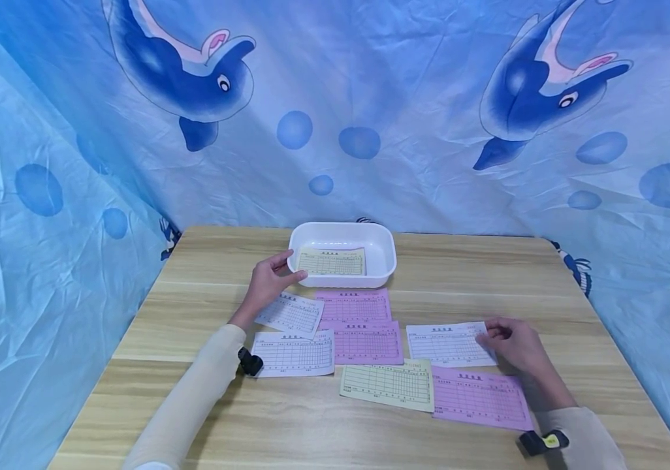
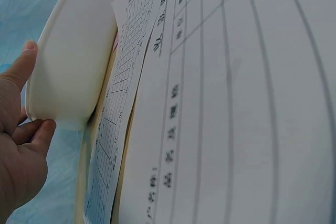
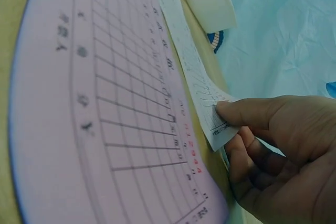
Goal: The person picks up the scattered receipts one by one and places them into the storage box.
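My left hand (image 1: 267,285) holds the left end of a white plastic tray (image 1: 383,264), its thumb and fingers at the rim. Inside the tray lies a yellow form slip (image 1: 332,262). At the right, my right hand (image 1: 516,343) pinches the right edge of a white form slip (image 1: 446,344) between thumb and fingers; in the right wrist view that end of the white slip (image 3: 210,109) bends up off the table. Just in front of this hand lies a pink form slip (image 1: 478,399), which fills much of the right wrist view.
Two white slips (image 1: 294,356) overlap left of centre, near two pink slips (image 1: 368,343) below the tray. A yellow slip (image 1: 388,385) touches the right pink one. All lie on a wooden table (image 1: 470,274). A blue dolphin-print curtain (image 1: 417,189) hangs behind.
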{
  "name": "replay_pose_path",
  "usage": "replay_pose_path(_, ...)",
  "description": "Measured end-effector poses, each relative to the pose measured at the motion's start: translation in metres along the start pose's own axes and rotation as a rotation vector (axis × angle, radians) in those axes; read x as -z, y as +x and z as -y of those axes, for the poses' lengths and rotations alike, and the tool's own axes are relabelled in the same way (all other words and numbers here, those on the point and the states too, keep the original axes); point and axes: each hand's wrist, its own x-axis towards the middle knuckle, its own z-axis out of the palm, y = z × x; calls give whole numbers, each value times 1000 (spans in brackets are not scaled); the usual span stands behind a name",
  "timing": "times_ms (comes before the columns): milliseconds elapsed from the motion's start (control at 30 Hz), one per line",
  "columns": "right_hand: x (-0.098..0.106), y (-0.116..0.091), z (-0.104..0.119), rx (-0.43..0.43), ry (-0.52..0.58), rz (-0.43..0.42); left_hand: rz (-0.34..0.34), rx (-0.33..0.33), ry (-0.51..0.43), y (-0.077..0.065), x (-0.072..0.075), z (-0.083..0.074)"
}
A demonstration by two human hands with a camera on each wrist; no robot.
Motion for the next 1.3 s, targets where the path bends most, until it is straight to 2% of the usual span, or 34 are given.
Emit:
replay_pose_path(200, 5, 0, -1, -8, -14, 9, 2, 5, -8, 1, 0, 0)
replay_pose_path(733, 17, 10, 8, -114, 115, 76, -2, -16, 6, 1, 1, 1)
replay_pose_path(1000, 17, 14, 12, -118, 206, 52, -1, -22, 2, 2, 2, 2)
replay_pose_path(1300, 16, 20, 24, -151, 317, 0, 4, -21, -51, 3, 1, 3)
